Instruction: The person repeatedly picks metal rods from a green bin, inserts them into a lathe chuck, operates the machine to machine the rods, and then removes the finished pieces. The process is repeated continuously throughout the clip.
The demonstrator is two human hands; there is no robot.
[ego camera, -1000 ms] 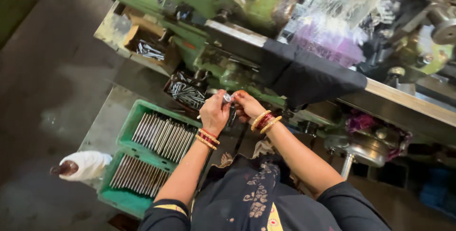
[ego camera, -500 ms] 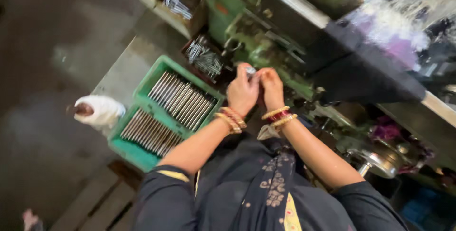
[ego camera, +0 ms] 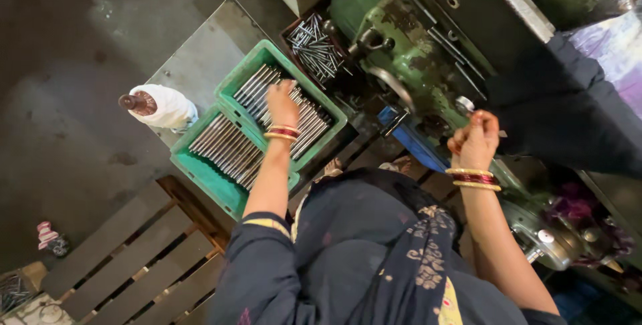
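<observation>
Steel rods [ego camera: 281, 121] lie in rows in a green crate [ego camera: 200, 168], which sits on a grey metal table [ego camera: 194, 57] at the person's left. The left hand [ego camera: 282, 103] reaches down into the crate and rests on the rods in its far half; its fingers curl onto them, but whether they pinch one cannot be told. The right hand [ego camera: 476, 139] is raised at the green machine [ego camera: 408, 51], well apart from the crate, with its grip pressed together around a small part too hidden to name. Bangles ring both wrists. Just beyond the crate, a dark tray [ego camera: 314, 47] of shorter loose pins stands against the machine. A bottle wrapped in white cloth [ego camera: 160, 105] stands on the table beside the crate's left edge. A wooden pallet [ego camera: 134, 258] lies on the floor below.
</observation>
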